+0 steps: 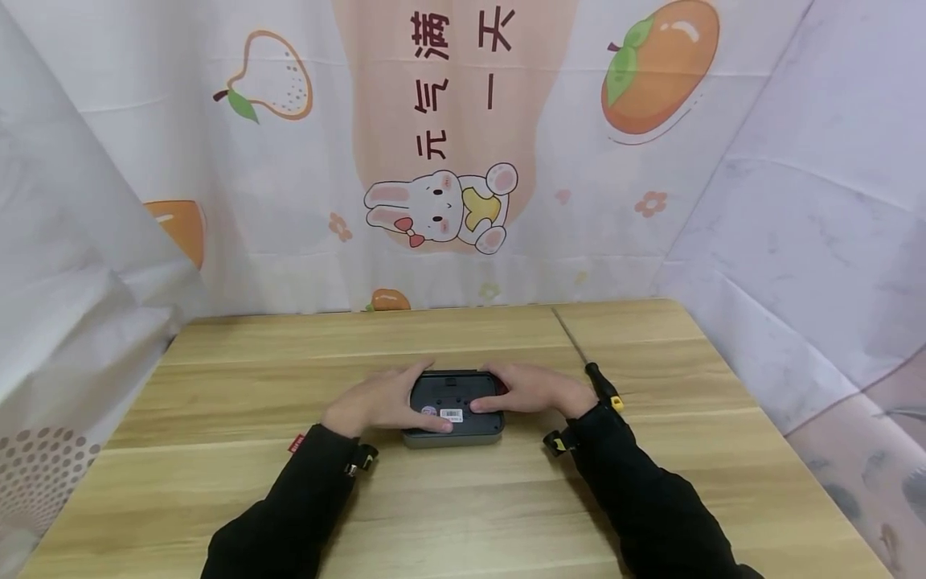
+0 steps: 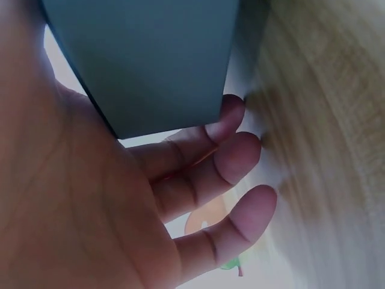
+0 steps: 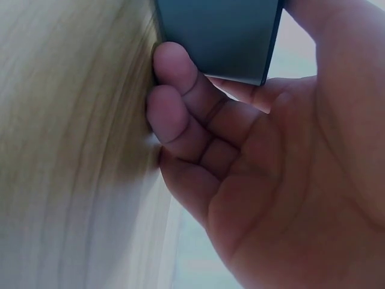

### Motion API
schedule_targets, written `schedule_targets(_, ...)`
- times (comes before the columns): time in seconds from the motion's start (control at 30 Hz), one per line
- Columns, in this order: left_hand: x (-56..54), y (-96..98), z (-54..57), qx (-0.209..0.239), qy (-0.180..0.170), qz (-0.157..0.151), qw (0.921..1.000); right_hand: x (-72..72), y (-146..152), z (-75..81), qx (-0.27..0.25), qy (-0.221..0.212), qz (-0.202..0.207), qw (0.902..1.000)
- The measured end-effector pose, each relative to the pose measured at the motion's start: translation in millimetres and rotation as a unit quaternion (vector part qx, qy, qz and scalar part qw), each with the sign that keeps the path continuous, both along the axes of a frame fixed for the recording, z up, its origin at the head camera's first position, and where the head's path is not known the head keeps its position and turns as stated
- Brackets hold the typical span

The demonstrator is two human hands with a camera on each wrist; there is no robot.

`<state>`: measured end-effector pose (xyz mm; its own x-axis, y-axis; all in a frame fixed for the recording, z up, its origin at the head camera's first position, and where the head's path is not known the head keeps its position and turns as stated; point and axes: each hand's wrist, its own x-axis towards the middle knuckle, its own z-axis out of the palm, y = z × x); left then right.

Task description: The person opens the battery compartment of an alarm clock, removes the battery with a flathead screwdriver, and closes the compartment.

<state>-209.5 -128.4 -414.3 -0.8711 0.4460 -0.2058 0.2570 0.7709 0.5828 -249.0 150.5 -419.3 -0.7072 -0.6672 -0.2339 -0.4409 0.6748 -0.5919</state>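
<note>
A dark, rounded rectangular device point(image 1: 460, 391) with a grey-green side lies on the table between my hands, its panel with a white barcode label facing up. My left hand point(image 1: 387, 402) holds its left end, thumb across the panel near the label. At the right end, my right hand point(image 1: 531, 388) grips it with the thumb laid on the panel. Smooth grey-green casing point(image 2: 150, 66) fills the top of the left wrist view, fingers bent behind it close to the tabletop. In the right wrist view, curled fingertips point(image 3: 173, 63) overlap the casing's lower corner.
A long-shafted screwdriver point(image 1: 600, 384) with a black and yellow handle lies beside the right wrist, its tip toward the back edge. The wooden table point(image 1: 463, 507) is backed by a printed curtain point(image 1: 289, 185). A small red tag point(image 1: 297, 443) shows beside the left sleeve.
</note>
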Motion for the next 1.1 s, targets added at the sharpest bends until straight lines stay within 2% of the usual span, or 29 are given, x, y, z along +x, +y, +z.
schedule_targets(0.23, -1.6, -3.8, 1.6, 0.017, -0.008, -0.037, 0.9991, -2.1, -2.0, 1.7, -0.024, -0.030, 0.001, 0.9993)
schedule_targets(0.33, -5.0, -2.7, 5.1, 0.033, -0.012, -0.048, 0.9982, -5.1, -0.7, 4.6, -0.032, -0.029, 0.004, 0.9990)
schedule_targets(0.5, -3.1, 0.0, 9.6, 0.010, 0.000, -0.036, 0.9993, -6.8, 0.7, 5.3, -0.024, -0.016, 0.007, 0.9996)
schedule_targets(0.8, 5.1, 0.5, 4.9, -0.022, 0.031, -0.047, 0.9982, -1.0, 1.1, -5.6, -0.028, -0.017, 0.016, 0.9993)
schedule_targets(1.1, 3.6, 1.3, 10.0, -0.022, 0.030, -0.039, 0.9985, -0.3, -0.5, -1.0, -0.037, -0.016, 0.004, 0.9992)
